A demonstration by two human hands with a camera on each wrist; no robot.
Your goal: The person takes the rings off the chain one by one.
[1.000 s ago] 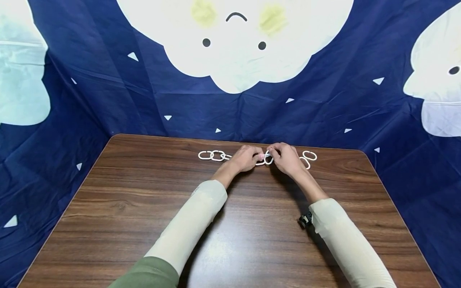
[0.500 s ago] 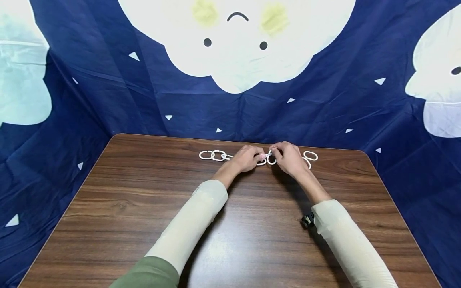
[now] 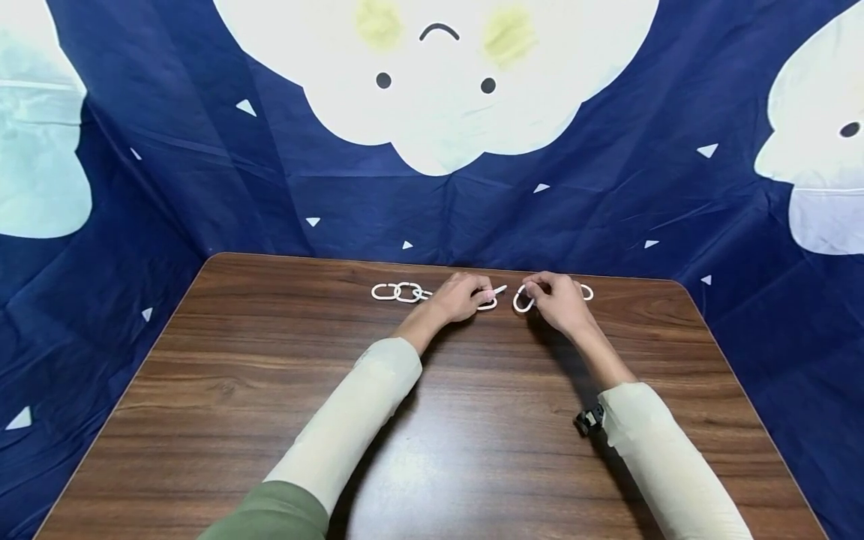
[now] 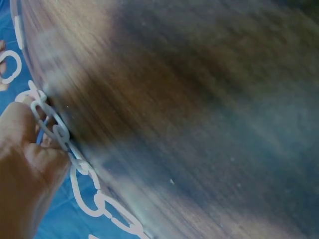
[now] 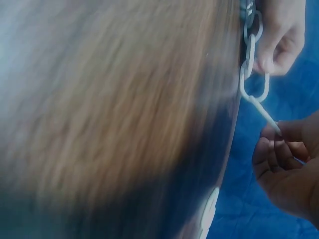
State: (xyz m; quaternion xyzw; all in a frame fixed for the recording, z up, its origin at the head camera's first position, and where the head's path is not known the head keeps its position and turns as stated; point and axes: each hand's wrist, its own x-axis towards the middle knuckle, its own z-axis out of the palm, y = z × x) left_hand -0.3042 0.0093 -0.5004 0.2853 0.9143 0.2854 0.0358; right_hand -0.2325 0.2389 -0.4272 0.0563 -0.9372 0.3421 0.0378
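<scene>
My left hand [image 3: 461, 298] grips a chain of white plastic links [image 4: 61, 130] near its right end, at the table's far edge. The end link [image 3: 500, 289] sticks out past my left fingertips, tilted upward. To its right, my right hand [image 3: 559, 298] pinches a white oval chain link [image 3: 522, 300]. A gap parts this link from the chain in the head and left wrist views. In the right wrist view, a link [image 5: 264, 115] seen edge-on runs from the chain to my right fingertips [image 5: 278, 130]; whether they hold it, I cannot tell.
Another white link [image 3: 586, 292] lies just beyond my right hand, partly hidden by it. Left of my left hand, the chain's other end [image 3: 386, 291] rests on the brown wooden table [image 3: 432, 420]. A blue cloth with printed clouds [image 3: 445, 217] hangs right behind the table.
My right hand has moved right with its link, from close against the chain's end to a short distance away. It now covers one of the loose links. My left hand stays put.
</scene>
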